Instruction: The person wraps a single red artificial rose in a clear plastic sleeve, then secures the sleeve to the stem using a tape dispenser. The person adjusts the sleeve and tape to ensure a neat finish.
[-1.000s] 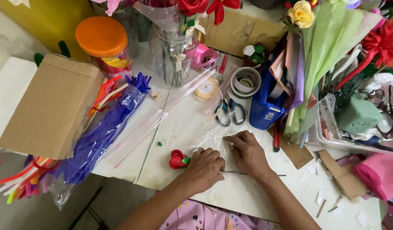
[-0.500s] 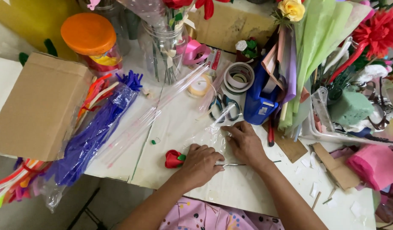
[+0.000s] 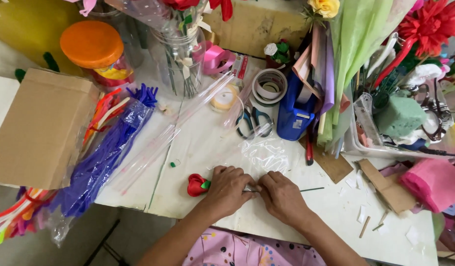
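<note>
A small red artificial rose (image 3: 195, 184) with green leaves lies on the white table (image 3: 336, 216), its thin wire stem (image 3: 312, 189) running right. My left hand (image 3: 228, 189) covers the stem just beside the flower head. My right hand (image 3: 280, 194) pinches the stem further along, touching the left hand. A crinkled sheet of clear cellophane (image 3: 262, 155) lies under and just beyond both hands.
Beyond the hands lie scissors (image 3: 252, 120), a blue tape dispenser (image 3: 294, 116), tape rolls (image 3: 268, 86) and clear plastic sleeves (image 3: 168, 133). A bag of purple pipe cleaners (image 3: 102, 162) and a cardboard box (image 3: 37, 128) sit left. Paper flowers, green foam (image 3: 400, 116) and pink paper (image 3: 434, 182) crowd the right.
Both hands have drawn together over the stem, closer to the table's near edge. The view has shifted slightly; the rose stays beside the left hand.
</note>
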